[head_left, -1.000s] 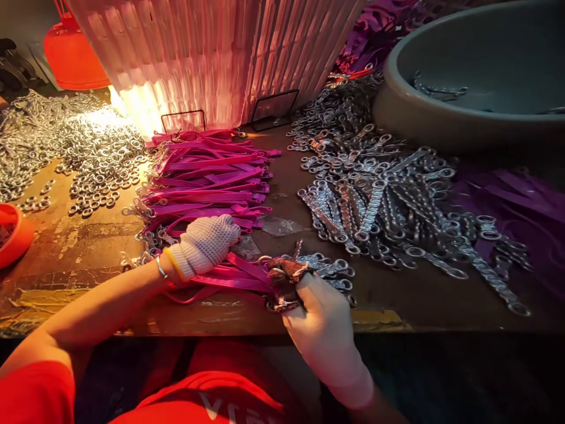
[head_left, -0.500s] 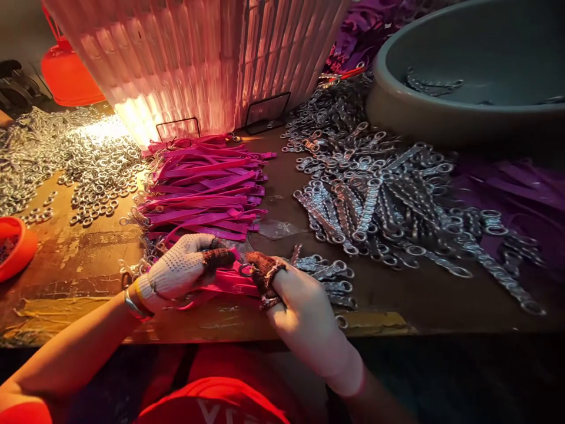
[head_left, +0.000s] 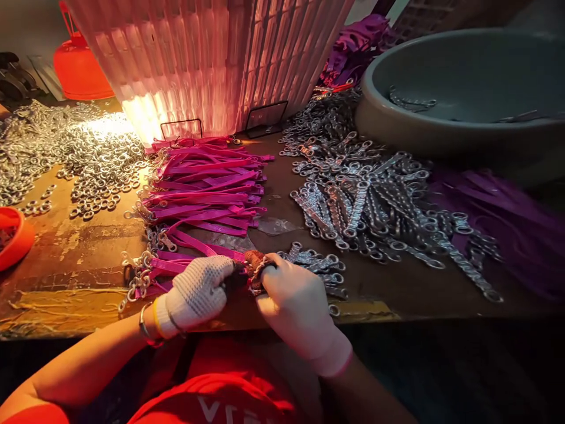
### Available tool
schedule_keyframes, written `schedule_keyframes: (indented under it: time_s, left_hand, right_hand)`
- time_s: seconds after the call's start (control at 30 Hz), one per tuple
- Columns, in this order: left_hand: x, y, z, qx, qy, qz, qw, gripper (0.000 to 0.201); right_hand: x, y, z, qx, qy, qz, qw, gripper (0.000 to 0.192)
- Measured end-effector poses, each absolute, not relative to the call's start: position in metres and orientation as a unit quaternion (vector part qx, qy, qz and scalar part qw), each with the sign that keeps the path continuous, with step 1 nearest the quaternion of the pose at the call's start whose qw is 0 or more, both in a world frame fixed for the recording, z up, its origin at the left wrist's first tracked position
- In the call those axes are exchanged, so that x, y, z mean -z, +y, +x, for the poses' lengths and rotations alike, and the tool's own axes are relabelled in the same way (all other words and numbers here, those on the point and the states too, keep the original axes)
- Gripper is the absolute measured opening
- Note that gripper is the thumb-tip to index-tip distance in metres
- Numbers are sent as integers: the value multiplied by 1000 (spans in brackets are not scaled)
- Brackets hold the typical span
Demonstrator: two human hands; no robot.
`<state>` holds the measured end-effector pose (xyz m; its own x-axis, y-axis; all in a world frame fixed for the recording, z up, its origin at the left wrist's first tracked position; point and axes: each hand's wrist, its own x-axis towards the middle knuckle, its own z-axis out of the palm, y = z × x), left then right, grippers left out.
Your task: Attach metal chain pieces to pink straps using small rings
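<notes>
Gloved hands: 2 — left hand (head_left: pixel 198 291) and right hand (head_left: pixel 293 303), fingertips meeting over approx. 1 pink strap (head_left: pixel 207 250). Pink strap pile (head_left: pixel 207 188): 1 stack, too many to count, prob. several dozen. Metal chain links (head_left: pixel 375 206): 1 big spread, well over 50, plus 1 small cluster (head_left: pixel 320 265) just beside right hand. Loose metal rings (head_left: pixel 88 159): 1 heap, uncountable. Grey basin (head_left: pixel 441 123): 1. Orange containers: 2 — bowl (head_left: pixel 11 235) at left edge, bucket (head_left: pixel 82 68) at back. Ribbed white basket (head_left: pixel 212 59): 1. Purple strap heaps: 2 (head_left: pixel 507 224), (head_left: pixel 353 47).

Grey basin (head_left: pixel 441 126) cut off at right
</notes>
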<state>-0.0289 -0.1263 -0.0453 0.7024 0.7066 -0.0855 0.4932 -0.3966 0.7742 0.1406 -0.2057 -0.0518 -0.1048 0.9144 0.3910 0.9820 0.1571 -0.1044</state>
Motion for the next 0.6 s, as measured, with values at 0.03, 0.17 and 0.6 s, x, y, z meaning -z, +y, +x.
schedule_keyframes:
  time_s: [0.03, 0.17, 0.6]
  left_hand:
    - [48, -125, -29, -129, 359, 806, 454, 24]
    - [51, -121, -29, -149, 362, 711, 585, 39]
    - [58, -123, -17, -128, 332, 707, 612, 29]
  right_hand:
    - [51, -205, 141, 80, -733, -652, 176, 18]
    - [49, -205, 143, 28, -746, -652, 132, 22]
    - [67, -213, 156, 68, -819, -551, 143, 18]
